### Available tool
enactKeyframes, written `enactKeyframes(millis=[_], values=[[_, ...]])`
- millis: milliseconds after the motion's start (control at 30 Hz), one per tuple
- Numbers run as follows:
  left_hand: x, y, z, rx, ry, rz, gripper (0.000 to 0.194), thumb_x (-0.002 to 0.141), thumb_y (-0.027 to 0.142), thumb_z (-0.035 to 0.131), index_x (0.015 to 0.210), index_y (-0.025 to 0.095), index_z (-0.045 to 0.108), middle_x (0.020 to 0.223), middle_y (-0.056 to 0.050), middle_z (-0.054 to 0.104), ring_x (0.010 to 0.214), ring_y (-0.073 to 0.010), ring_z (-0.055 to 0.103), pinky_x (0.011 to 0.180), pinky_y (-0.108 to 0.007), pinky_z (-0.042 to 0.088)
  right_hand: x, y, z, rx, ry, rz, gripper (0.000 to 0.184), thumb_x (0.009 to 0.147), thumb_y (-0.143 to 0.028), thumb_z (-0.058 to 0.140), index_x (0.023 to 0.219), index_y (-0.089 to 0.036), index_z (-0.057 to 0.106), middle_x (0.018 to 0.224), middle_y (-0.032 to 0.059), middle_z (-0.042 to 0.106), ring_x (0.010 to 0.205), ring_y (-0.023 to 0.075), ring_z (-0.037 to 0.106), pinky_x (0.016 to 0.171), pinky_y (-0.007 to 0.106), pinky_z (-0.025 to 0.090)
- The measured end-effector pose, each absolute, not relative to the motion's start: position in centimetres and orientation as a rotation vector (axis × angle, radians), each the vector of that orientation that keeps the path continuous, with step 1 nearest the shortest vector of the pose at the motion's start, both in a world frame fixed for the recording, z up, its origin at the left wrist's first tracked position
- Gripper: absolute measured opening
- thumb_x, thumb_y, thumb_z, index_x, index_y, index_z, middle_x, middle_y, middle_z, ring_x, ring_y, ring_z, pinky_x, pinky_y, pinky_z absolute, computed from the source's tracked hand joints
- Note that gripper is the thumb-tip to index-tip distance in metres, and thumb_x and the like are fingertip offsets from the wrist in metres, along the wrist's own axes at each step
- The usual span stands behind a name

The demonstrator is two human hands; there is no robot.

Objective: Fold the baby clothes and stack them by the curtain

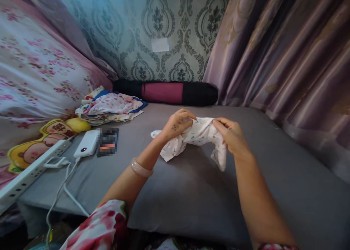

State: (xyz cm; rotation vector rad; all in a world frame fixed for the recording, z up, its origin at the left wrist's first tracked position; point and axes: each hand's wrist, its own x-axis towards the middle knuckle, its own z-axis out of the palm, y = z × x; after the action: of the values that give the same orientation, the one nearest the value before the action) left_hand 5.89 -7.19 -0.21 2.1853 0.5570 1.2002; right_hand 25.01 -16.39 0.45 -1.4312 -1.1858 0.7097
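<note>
Between my hands a small white printed garment (pixel 201 133) is held up by its upper edge, over the grey-covered surface (pixel 186 202). It looks like a pair of baby pants; two leg-like parts hang down, one at the left and one at the right. My left hand (pixel 179 125) pinches the top edge on the left, its wrist wearing a pale bangle. Thumb and fingers of my right hand (pixel 229 133) close on the right end of that edge. A white piece at the far left, partly behind my left wrist, cannot be made out clearly.
A pile of folded clothes (pixel 115 106) lies at the back left. Nearer are a white power bank (pixel 86 143), a blurred dark object (pixel 107 142), a power strip (pixel 35 173) with cables and a yellow cushion (pixel 46 144). A black and maroon roll (pixel 164 92) lies along the wall.
</note>
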Motion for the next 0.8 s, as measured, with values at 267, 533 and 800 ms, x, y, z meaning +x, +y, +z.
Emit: enactKeyframes(millis=[267,533,800], values=[[6.8,-6.6,-1.1,1.723,0.578,1.028,0.020,0.078,0.027,0.064,0.091,0.014,0.072,0.084,-0.005,0.070,0.078,-0.0149,0.064,0.074,-0.028,0.051,28.6,-16.2,-0.4,-1.464,-1.501,0.903,0.024,0.078,-0.041,0.061,0.083,-0.019,0.070,0.075,0.0007,0.067,0.067,0.0143,0.060,0.059,0.024,0.048],[7.5,-7.7,-0.6,1.577,0.484,0.781,0.023,0.075,0.030,0.071,0.089,0.013,0.070,0.083,-0.005,0.070,0.074,-0.0132,0.063,0.069,-0.026,0.049,26.6,-15.6,-0.4,-1.156,-1.584,1.018,0.036,0.076,-0.039,0.070,0.109,-0.024,0.069,0.111,0.0053,0.070,0.105,0.0228,0.063,0.091,0.037,0.050],[8.1,-7.8,-1.2,1.677,0.673,1.045,0.018,0.076,0.028,0.069,0.085,0.015,0.060,0.078,-0.002,0.064,0.071,-0.0102,0.057,0.065,-0.023,0.044,25.3,-14.2,-2.2,-1.247,-1.407,0.837,0.033,0.076,-0.050,0.068,0.087,-0.019,0.071,0.085,0.0050,0.072,0.076,0.0182,0.065,0.067,0.029,0.051]])
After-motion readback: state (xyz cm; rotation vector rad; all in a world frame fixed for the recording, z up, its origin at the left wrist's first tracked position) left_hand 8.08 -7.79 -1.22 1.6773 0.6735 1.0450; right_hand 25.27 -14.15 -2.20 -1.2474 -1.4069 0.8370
